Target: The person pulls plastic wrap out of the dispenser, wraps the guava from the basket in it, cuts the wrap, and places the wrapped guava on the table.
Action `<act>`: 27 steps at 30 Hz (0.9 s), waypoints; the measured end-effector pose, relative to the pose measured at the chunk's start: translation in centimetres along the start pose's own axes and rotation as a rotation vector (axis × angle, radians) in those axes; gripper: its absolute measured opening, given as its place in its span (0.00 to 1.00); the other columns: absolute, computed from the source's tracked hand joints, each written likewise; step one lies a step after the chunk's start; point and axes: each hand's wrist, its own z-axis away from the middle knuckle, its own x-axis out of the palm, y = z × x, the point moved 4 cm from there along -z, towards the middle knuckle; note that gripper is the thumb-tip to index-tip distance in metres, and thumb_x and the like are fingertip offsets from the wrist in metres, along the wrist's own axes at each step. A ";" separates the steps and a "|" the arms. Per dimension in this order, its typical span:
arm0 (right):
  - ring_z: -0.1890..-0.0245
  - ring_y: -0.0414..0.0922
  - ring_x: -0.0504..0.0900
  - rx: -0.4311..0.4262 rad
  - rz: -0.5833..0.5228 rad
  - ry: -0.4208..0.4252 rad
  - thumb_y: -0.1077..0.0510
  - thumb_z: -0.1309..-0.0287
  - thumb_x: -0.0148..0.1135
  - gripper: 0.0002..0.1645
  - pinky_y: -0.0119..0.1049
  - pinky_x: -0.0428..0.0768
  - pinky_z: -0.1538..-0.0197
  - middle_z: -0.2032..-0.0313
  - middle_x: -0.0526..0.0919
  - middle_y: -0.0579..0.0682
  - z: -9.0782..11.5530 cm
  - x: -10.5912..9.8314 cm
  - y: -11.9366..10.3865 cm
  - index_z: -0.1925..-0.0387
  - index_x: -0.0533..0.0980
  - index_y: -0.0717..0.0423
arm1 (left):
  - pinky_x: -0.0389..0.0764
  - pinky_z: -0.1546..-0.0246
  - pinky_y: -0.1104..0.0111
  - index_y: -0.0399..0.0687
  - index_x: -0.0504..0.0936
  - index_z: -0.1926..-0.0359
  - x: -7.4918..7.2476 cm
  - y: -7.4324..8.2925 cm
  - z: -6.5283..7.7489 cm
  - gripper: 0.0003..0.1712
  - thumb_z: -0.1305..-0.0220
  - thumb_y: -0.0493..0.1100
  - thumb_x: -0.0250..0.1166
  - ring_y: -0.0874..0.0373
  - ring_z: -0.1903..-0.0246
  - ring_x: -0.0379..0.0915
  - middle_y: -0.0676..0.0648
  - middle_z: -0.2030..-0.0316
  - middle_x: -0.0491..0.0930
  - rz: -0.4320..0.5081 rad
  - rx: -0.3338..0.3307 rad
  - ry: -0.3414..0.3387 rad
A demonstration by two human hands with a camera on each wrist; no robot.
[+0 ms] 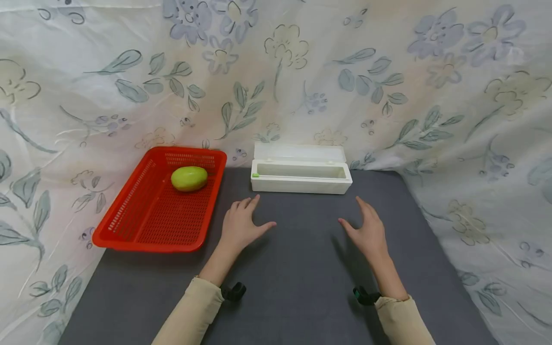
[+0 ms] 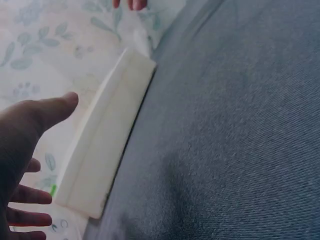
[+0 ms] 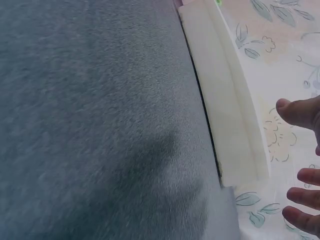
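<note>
- Hovering over the table (image 1: 297,278), the left hand (image 1: 241,226) and right hand (image 1: 368,233) are holding nothing, thumbs well apart from fingers.
- The white box (image 1: 302,186) is sitting beyond the gap between them, its lid (image 1: 302,152) raised.
- Uneven pushing could be skewing it; brushing the lid could be dropping it shut.

Box (image 1: 302,186), 12 o'clock from wearer: smooth plastic look, satin; basket (image 1: 151,247), between 10 and 11: perforated plastic, glossy rim; green fruit (image 1: 189,178) inside: smooth, faint shine; table cover (image 1: 297,268): matt ribbed cloth; backdrop (image 1: 276,112): creased, fabric-like
</note>
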 end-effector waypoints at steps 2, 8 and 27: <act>0.32 0.72 0.71 0.014 -0.004 0.015 0.54 0.41 0.80 0.51 0.70 0.72 0.35 0.30 0.71 0.73 -0.4 0.1 0.1 0.23 0.65 0.65 | 0.76 0.35 0.43 0.51 0.70 0.21 0.1 -0.2 -0.6 0.54 0.41 0.72 0.72 0.38 0.35 0.72 0.38 0.30 0.76 0.038 -0.027 -0.009; 0.31 0.70 0.72 0.024 -0.016 0.039 0.54 0.40 0.80 0.46 0.67 0.71 0.32 0.32 0.74 0.72 -2.1 0.9 0.3 0.26 0.70 0.66 | 0.79 0.40 0.45 0.49 0.73 0.23 0.4 -0.9 -2.3 0.50 0.39 0.68 0.74 0.40 0.40 0.76 0.38 0.33 0.78 0.092 -0.084 -0.014; 0.33 0.67 0.72 -0.112 0.051 -0.064 0.56 0.27 0.68 0.29 0.64 0.72 0.33 0.35 0.79 0.69 -10.2 3.6 -0.4 0.33 0.76 0.68 | 0.80 0.38 0.45 0.48 0.77 0.26 0.2 -0.4 -7.7 0.39 0.32 0.59 0.72 0.41 0.37 0.77 0.38 0.32 0.76 0.098 -0.041 -0.045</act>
